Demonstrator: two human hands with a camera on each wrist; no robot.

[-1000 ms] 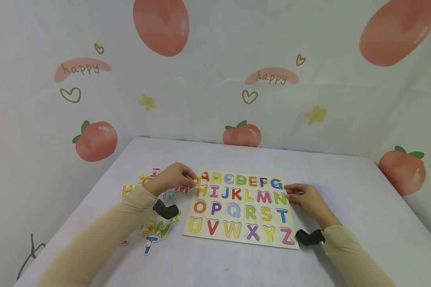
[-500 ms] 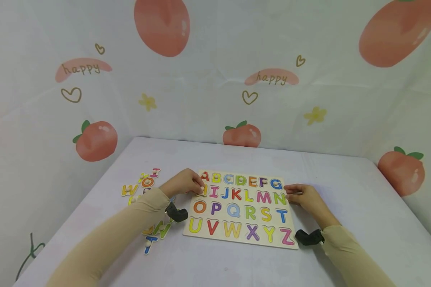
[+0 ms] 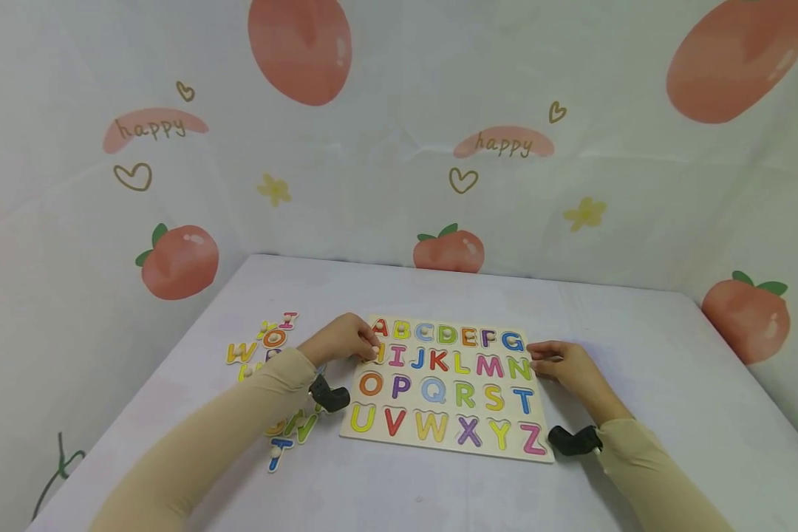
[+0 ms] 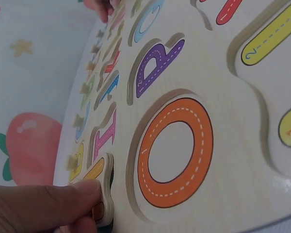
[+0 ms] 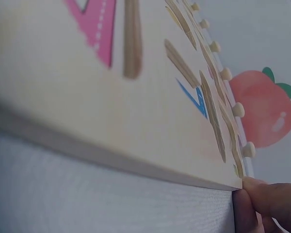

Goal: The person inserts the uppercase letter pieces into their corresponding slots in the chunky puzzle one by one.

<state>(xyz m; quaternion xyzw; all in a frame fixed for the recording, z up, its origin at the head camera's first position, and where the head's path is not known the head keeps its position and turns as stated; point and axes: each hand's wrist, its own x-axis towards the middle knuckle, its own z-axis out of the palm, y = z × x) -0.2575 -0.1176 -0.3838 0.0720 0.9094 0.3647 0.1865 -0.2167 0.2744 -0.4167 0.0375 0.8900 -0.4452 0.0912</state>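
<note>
My left hand (image 3: 341, 338) pinches a yellow letter H piece (image 4: 95, 169) at the left end of the board's second row. In the left wrist view the piece sits slightly tilted at its recess, its edge raised above the surface, and the thumb covers part of it. The wooden alphabet puzzle board (image 3: 408, 438) lies flat, with knobbed pieces A to G filling its top row. At the board's right edge, my right hand (image 3: 572, 368) holds the rim between thumb and fingers, near the printed N (image 3: 519, 368).
Loose knobbed letters lie left of the board, among them a W (image 3: 241, 352), an O (image 3: 274, 338), a pink I (image 3: 289, 320) and a blue T (image 3: 276, 453). My left forearm (image 3: 206, 436) hides some of them. A fruit-printed cloth (image 3: 372, 185) hangs behind the table.
My left hand has carried the H piece right and toward me, from above the board's upper left edge down to the H recess. The right hand stays at the board's edge.
</note>
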